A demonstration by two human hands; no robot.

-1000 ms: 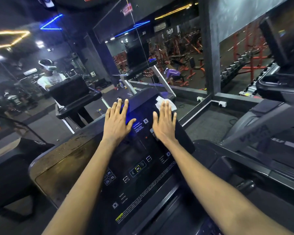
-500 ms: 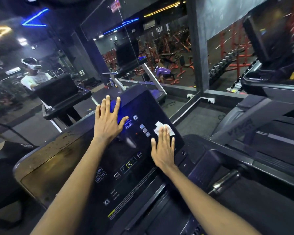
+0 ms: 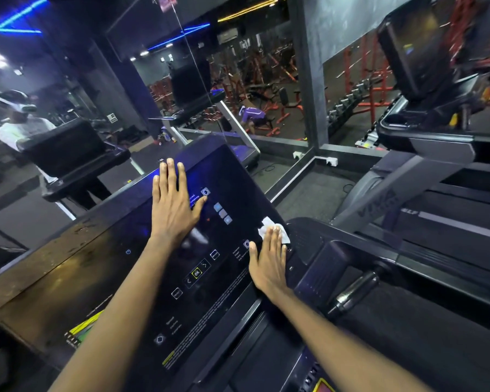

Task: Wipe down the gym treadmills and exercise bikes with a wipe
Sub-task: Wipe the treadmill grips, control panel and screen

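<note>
Two grips lie flat on the dark treadmill console (image 3: 238, 176). The left grip (image 3: 173, 205) rests on the upper panel, released, fingers straight, holding nothing. The right grip (image 3: 269, 261), lower and to the right of the left one, is likewise released, and its straight fingers press the white wipe (image 3: 266, 225) against the console's right edge, with a black handlebar (image 3: 354, 292) further right.

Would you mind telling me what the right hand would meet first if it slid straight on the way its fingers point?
The right hand presses the wipe; pushing on, it would likely run off the right edge of the treadmill console, though depth is unclear.
</note>
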